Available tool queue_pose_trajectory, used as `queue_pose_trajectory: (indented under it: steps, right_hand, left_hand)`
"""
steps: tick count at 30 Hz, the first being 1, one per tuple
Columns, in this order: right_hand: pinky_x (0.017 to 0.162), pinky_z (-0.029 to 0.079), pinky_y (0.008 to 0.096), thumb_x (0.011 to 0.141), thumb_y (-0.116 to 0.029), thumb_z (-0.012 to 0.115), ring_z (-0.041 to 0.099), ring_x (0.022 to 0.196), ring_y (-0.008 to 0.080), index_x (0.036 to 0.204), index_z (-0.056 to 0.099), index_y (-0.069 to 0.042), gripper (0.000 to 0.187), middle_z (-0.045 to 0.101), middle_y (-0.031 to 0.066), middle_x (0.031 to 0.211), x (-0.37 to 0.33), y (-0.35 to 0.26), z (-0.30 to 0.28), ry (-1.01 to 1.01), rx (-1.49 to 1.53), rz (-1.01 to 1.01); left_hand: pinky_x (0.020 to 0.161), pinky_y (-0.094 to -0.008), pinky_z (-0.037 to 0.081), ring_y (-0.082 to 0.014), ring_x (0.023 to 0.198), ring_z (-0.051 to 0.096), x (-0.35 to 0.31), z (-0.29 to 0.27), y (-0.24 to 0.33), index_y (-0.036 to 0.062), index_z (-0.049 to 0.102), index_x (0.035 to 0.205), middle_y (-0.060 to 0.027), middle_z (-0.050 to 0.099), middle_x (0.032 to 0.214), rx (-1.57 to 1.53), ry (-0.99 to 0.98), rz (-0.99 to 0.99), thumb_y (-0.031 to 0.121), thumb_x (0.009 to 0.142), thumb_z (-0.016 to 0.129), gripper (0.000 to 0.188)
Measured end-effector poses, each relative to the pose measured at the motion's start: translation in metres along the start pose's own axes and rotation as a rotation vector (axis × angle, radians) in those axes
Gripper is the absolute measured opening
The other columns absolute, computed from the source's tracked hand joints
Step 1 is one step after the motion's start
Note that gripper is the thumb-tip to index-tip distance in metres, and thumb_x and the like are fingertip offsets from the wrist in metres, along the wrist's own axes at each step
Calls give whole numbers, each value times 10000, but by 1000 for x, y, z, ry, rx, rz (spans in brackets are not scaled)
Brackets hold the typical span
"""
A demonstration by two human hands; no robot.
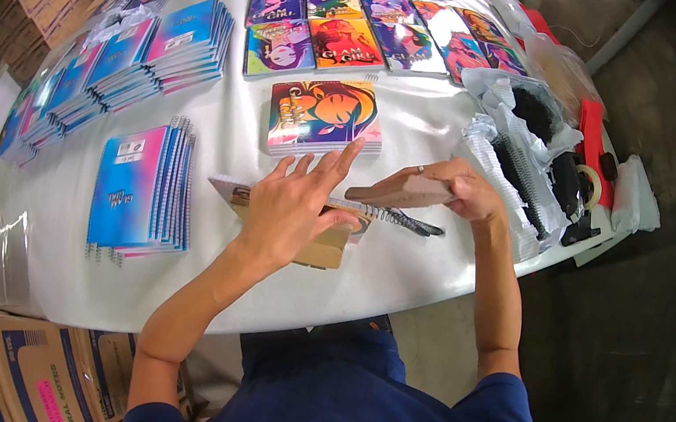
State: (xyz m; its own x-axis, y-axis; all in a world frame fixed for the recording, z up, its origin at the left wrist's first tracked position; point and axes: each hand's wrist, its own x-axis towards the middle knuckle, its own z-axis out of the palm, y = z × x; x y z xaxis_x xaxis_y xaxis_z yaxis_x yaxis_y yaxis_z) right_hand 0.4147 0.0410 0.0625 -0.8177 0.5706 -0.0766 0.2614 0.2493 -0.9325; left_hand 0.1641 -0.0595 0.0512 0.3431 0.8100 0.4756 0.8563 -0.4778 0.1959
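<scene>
Saw white-covered table [418, 265] in cluttered workroom, cartons [15, 376] by its near-left corner. Noted blue-pink notebooks [124, 193] stacked toward the left edge, colourful notebooks [348, 43] rowed toward the far edge, plastic wrapping [480, 150] crowding the right edge. Had notebook stack [323, 115] mid-surface, just beyond tilted notebook [232, 189] and cardboard block [322, 253], inboard of the near edge. Found left hand [289, 212] with fingers spread over tilted notebook, contact unclear. Saw right hand [470, 197] closed on brown flat piece [404, 191].

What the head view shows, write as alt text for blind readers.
A right hand holds a flat brown piece; the left hand is at a spiral notebook over a white table. Blue-and-pink notebooks are stacked at left; illustrated notebooks lie beyond.
</scene>
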Motion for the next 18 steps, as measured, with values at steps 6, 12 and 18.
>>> queue_pose_trajectory:
  steps: [6,12,18]
  right_hand:
    - [959,424,349,885,-461,646,579,1083,230,1050,682,78,565,651,168,1174,-2,13,1,42,150,-127]
    - [946,459,377,912,-461,600,597,1109,288,1177,617,105,626,629,232,1189,8,20,18,-54,61,-76]
    - [988,451,456,842,-599,616,583,1161,370,1184,593,144,818,578,305,1242,8,4,17,-30,-132,23]
  left_hand:
    - [909,-406,502,-323,1022,649,-2,3,0,170,317,1498,-159,663,1143,-7,71,3,491,654,748,1000]
    - [922,-396,495,-292,1029,646,-4,0,3,156,314,1498,-117,656,1178,25,18,-62,489,638,758,1024]
    - [952,-412,478,-288,1032,644,-3,-1,0,180,320,1495,-111,663,1164,-22,13,-49,509,635,752,1017]
